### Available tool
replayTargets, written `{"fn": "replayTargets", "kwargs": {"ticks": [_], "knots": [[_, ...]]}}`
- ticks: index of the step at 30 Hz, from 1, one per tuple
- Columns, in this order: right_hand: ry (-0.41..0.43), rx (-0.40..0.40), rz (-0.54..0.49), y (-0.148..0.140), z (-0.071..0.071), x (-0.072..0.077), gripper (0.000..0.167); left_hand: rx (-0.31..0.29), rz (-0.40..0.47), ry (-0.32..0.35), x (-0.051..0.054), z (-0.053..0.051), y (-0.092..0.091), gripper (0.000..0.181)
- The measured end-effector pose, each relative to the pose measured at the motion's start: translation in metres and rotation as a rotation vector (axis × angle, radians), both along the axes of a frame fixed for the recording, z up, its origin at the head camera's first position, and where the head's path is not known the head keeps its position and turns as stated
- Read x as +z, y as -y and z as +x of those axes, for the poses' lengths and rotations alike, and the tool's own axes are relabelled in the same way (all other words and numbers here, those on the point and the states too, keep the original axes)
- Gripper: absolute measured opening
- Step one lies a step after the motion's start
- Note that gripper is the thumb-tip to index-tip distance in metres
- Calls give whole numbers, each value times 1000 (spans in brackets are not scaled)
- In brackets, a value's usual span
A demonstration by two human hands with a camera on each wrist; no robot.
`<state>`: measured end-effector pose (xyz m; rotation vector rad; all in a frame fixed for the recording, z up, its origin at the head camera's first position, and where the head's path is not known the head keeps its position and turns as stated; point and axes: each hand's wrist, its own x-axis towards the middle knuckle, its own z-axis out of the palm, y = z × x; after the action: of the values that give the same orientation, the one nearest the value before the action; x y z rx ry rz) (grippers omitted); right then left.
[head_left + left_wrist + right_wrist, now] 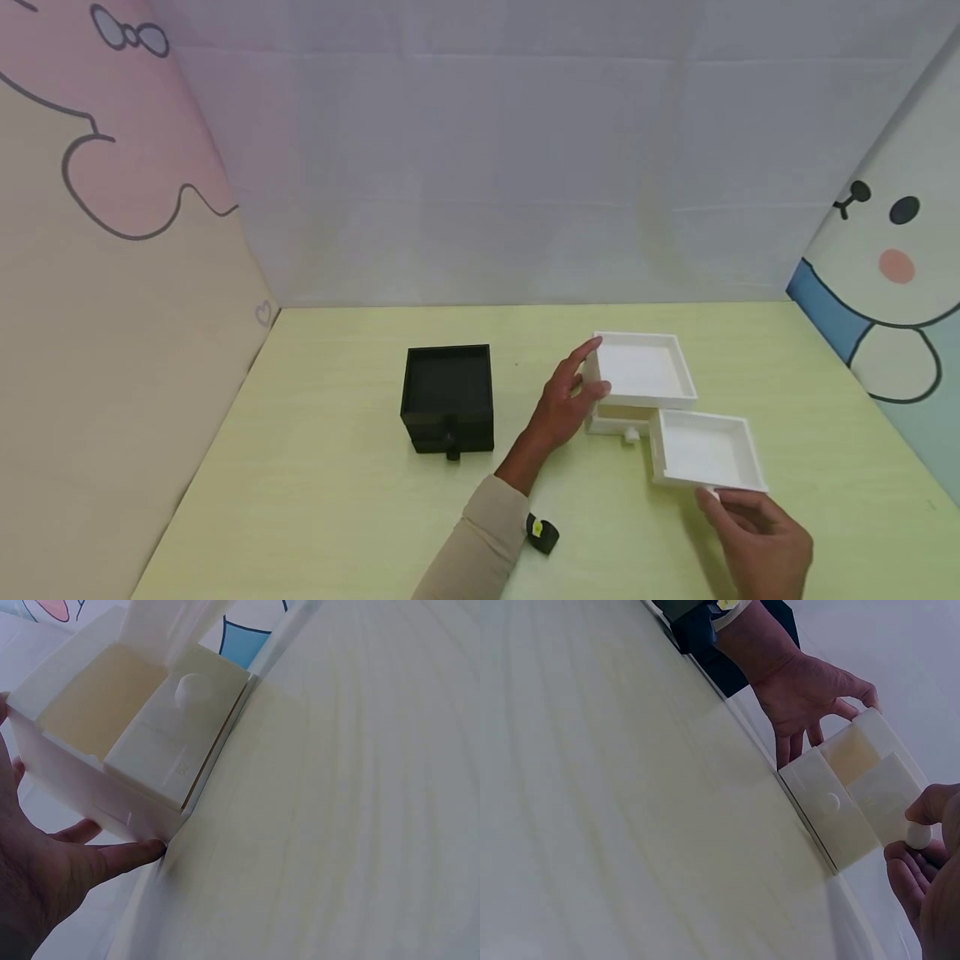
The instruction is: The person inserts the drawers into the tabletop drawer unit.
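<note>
My left hand (pixel 561 407) rests against the left side of a small white drawer box (pixel 643 371), fingers spread along its wall. In the left wrist view, its thumb presses low near the front corner. My right hand (pixel 765 533) pinches the round white knob (pixel 919 835) of a white drawer (pixel 708 450). That drawer is out in front of the box, shifted right, with its inside bare. Behind it the upper slot (pixel 851 754) of the box gapes. Below the slot, the lower drawer with its own white knob (pixel 632 435) sits in the box.
A black drawer box (pixel 447 400) of similar shape stands left of the white one, its knobs facing front. The pale yellow table (pixel 337 517) meets a white back wall (pixel 510 183). Printed side panels stand left and right. A black strap device (pixel 542 533) is at my left wrist.
</note>
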<state>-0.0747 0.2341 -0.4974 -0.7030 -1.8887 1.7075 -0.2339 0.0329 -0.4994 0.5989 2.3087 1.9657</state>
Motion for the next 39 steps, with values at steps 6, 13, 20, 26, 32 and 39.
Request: {"fn": "replayTargets", "kwargs": {"ticks": [6,13,20,26,32,39], "knots": [[-10,29,4,6,-2,-3,15,-9,20,4,1,0,0,60],[-4,89,83,16,-8,-6,15,2,7,-51,-1,-2,1,62],[12,124,125,24,-7,-4,16,-5,12,-64,-1,-2,0,62],[-5,156,157,28,-8,-3,16,-2,13,-65,-1,-2,-1,62],[-72,188,123,34,-9,-3,16,8,-2,-62,0,-3,0,62],[-89,210,141,39,-8,-6,16,5,-6,-50,0,-1,0,62]]}}
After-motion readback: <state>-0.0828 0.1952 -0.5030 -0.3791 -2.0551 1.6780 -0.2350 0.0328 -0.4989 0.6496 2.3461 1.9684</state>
